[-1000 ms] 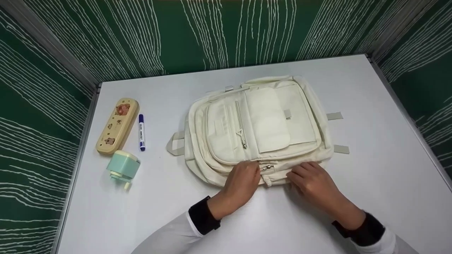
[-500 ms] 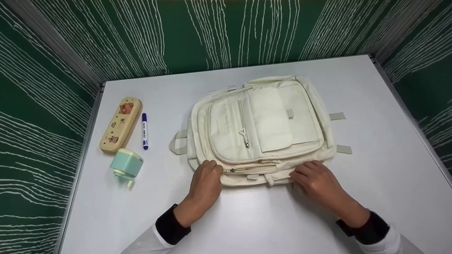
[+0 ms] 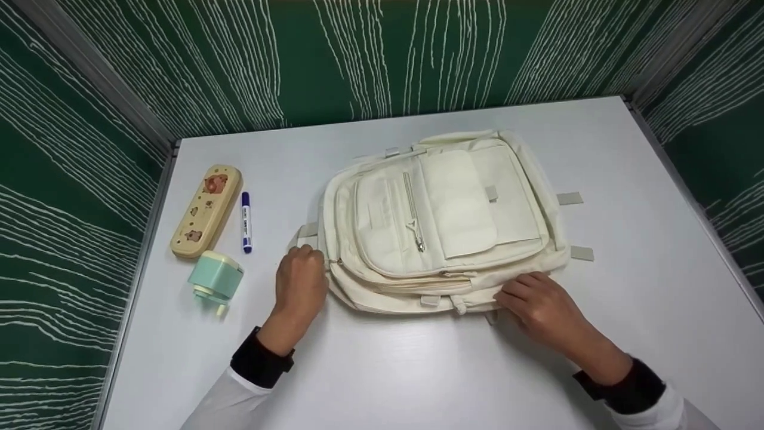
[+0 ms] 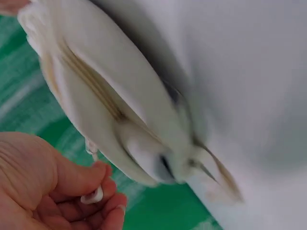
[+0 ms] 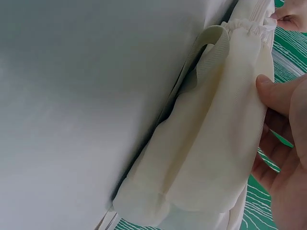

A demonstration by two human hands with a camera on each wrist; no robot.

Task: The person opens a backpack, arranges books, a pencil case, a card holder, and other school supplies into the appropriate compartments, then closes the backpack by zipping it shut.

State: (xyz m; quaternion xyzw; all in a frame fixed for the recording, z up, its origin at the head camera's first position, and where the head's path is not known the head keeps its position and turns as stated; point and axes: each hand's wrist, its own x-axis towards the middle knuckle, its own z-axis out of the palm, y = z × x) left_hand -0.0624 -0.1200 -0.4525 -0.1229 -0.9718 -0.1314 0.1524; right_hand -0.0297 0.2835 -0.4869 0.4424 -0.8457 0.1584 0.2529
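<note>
A cream backpack [image 3: 459,209] lies on the white table, its front pockets facing up and its top handle [image 3: 307,230] toward the left. At its upper left corner, my left hand [image 3: 301,280] pinches a zipper pull [image 4: 92,196] between thumb and curled fingers. Along the near side, an open zipper gap [image 4: 91,81] shows in the left wrist view. My right hand [image 3: 537,307] grips the bag's near side lower down, close to a gathered side pocket [image 5: 216,124], its thumb pressed on the fabric.
Left of the bag lie a yellow pencil case [image 3: 206,212] with animal pictures and a blue-capped marker [image 3: 246,222]. A mint-green pencil sharpener [image 3: 216,278] with a crank stands just below them. Green walls with white lines [image 3: 334,60] enclose the table [image 3: 406,370].
My left hand has slid leftward along the bag's near side to its top corner, drawing the zipper pull with it. The right hand has stayed at the side pocket.
</note>
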